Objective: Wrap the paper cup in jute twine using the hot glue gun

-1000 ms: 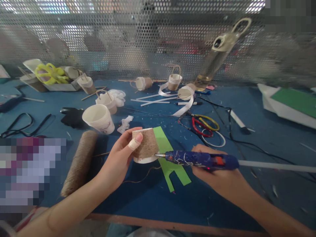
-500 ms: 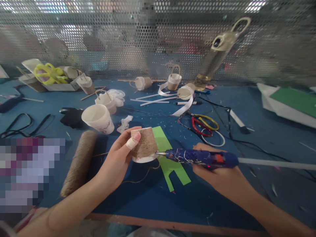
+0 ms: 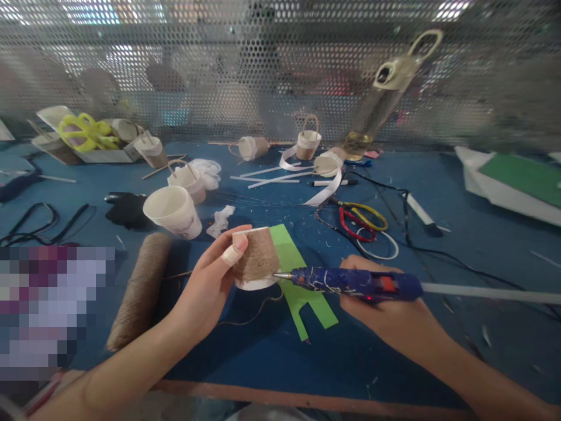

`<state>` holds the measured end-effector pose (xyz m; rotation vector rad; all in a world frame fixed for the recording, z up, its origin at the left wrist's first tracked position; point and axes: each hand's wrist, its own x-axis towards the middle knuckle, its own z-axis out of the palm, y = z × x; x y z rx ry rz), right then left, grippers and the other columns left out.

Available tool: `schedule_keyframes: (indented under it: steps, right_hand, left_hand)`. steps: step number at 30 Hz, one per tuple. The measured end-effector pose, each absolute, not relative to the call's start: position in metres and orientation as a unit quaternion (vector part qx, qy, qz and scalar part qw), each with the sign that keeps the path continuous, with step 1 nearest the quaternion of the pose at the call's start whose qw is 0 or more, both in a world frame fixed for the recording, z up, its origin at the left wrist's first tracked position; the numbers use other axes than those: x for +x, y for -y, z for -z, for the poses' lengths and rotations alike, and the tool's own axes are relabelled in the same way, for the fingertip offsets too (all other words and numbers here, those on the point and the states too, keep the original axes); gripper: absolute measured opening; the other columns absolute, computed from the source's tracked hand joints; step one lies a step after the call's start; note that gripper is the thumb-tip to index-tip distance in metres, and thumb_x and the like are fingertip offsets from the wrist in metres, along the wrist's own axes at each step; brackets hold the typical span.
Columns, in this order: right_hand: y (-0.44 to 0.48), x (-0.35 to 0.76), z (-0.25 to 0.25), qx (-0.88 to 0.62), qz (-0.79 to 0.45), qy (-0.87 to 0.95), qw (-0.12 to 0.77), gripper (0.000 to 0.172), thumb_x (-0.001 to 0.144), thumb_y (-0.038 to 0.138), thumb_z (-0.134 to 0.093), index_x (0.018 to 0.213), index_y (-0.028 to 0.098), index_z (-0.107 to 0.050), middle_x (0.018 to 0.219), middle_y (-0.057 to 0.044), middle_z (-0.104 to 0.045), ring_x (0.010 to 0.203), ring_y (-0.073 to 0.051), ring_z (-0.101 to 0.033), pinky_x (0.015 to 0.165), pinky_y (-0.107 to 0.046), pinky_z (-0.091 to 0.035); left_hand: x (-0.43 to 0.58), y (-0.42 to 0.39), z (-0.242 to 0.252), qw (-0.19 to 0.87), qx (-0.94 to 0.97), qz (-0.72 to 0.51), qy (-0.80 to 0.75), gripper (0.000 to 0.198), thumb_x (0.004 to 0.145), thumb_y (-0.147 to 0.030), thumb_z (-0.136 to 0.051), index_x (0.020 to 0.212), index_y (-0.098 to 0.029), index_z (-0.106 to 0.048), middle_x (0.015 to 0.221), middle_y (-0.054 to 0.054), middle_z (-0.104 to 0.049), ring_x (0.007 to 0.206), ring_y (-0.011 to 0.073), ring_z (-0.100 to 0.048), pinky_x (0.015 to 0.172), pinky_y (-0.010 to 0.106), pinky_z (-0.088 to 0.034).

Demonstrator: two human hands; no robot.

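My left hand (image 3: pixel 214 275) grips a small paper cup (image 3: pixel 258 257) wrapped in brown twine, with a white band showing at its lower end. In my right hand (image 3: pixel 372 310) is a blue glue gun (image 3: pixel 350 282), its metal tip at the lower right side of the wrapped cup. A white glue stick (image 3: pixel 482 290) sticks out of the gun's back. Beneath the cup and gun tip lies a green paper cutout (image 3: pixel 302 280). A twine roll (image 3: pixel 142 286) lies left of my left hand, and a loose strand curves below the cup.
A white cup (image 3: pixel 172 210) stands behind my left hand. Several small twine baskets, white strips and scissors (image 3: pixel 357 225) lie farther back. A tilted bottle (image 3: pixel 379 105) is near the mesh screen (image 3: pixel 236 76). White and green paper (image 3: pixel 521 181) lies at the right.
The glue gun's tip has shifted slightly left along the wrapped cup. My left hand keeps its hold on the cup.
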<state>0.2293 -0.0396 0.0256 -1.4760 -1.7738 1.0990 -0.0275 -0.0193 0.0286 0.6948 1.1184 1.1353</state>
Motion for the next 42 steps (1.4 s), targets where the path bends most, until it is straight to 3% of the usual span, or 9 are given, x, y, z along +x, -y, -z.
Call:
schedule_keyframes:
  steps: [10, 22, 29, 42]
  right_hand:
    - [0.0394, 0.2296, -0.0229, -0.549, -0.417, 0.663, 0.292, 0.019, 0.076, 0.016, -0.058, 0.068, 0.026, -0.045, 0.058, 0.007, -0.039, 0.054, -0.013, -0.038, 0.048, -0.027, -0.031]
    - [0.0418, 0.2262, -0.0223, -0.546, -0.405, 0.674, 0.288, 0.02, 0.077, 0.017, -0.062, 0.066, 0.025, -0.047, 0.06, 0.005, -0.047, 0.056, -0.014, -0.042, 0.051, -0.028, -0.034]
    - [0.0404, 0.2249, -0.0265, -0.551, -0.414, 0.669, 0.279, 0.019, 0.074, 0.016, -0.06, 0.065, 0.025, -0.046, 0.058, 0.007, -0.044, 0.054, -0.012, -0.04, 0.05, -0.026, -0.032]
    - [0.0403, 0.2282, -0.0216, -0.553, -0.424, 0.663, 0.272, 0.019, 0.076, 0.015, -0.059, 0.068, 0.025, -0.045, 0.059, 0.008, -0.041, 0.055, -0.013, -0.039, 0.049, -0.026, -0.032]
  left_hand:
    - [-0.0259, 0.019, -0.0311, 0.668, 0.271, -0.508, -0.472, 0.041, 0.087, -0.044, -0.072, 0.123, -0.026, -0.071, 0.116, 0.005, -0.073, 0.1, 0.0207, -0.067, 0.075, 0.026, -0.057]
    - [-0.024, 0.0218, -0.0331, 0.672, 0.282, -0.494, -0.474, 0.046, 0.078, -0.042, -0.082, 0.12, -0.025, -0.073, 0.114, 0.005, -0.073, 0.092, 0.0173, -0.066, 0.071, 0.022, -0.056]
    - [-0.0249, 0.021, -0.0335, 0.674, 0.275, -0.483, -0.487, 0.047, 0.078, -0.047, -0.08, 0.12, -0.026, -0.074, 0.11, 0.005, -0.074, 0.087, 0.0182, -0.067, 0.062, 0.021, -0.056]
    - [-0.0256, 0.0208, -0.0356, 0.678, 0.27, -0.486, -0.481, 0.045, 0.08, -0.044, -0.08, 0.12, -0.025, -0.074, 0.106, 0.004, -0.075, 0.085, 0.0164, -0.067, 0.065, 0.021, -0.058]
